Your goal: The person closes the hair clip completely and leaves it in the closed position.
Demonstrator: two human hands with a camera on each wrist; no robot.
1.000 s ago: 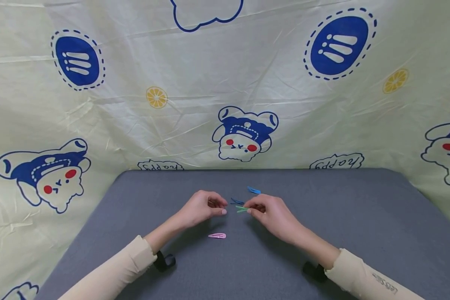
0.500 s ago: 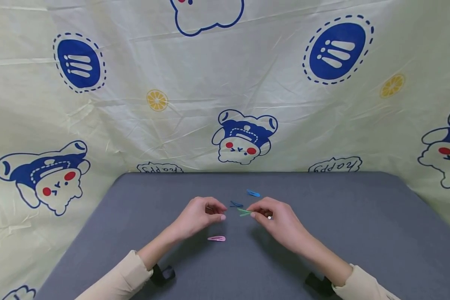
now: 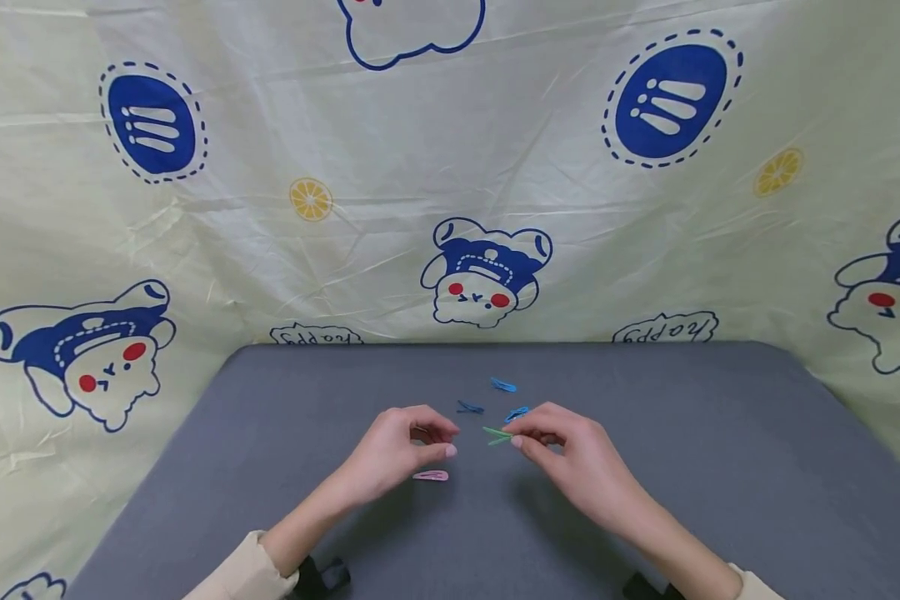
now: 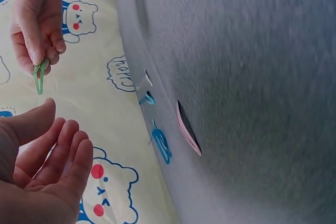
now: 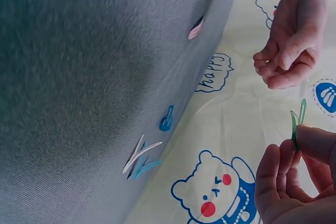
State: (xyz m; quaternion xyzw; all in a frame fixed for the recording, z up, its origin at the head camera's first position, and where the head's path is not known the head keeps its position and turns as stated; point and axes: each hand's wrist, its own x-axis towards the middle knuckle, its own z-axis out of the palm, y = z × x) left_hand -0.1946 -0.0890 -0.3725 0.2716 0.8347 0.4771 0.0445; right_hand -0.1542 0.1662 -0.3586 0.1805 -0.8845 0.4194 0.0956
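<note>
My right hand [image 3: 570, 446] pinches a green hair clip [image 3: 497, 436] between thumb and forefinger, its two prongs spread apart and pointing toward the left hand. In the right wrist view the green clip [image 5: 295, 124] shows its narrow V shape. My left hand [image 3: 405, 450] holds nothing; its fingers are loosely bent, thumb apart from them, a short gap from the green clip. Below its fingertips a pink hair clip [image 3: 431, 476] lies on the table. In the left wrist view the left hand [image 4: 47, 161] is palm up, facing the green clip [image 4: 39, 80].
Beyond the hands on the grey table [image 3: 682, 433] lie a dark blue hair clip [image 3: 470, 407], a blue clip [image 3: 504, 384] and another blue clip [image 3: 517, 413] beside the right fingertips. A whitish clip [image 5: 139, 156] shows in the right wrist view. A patterned cloth [image 3: 390, 275] hangs behind.
Both hands have come slightly nearer the body, the right one also shifting right with the green hair clip. A blue clip formerly hidden behind the right hand now shows.
</note>
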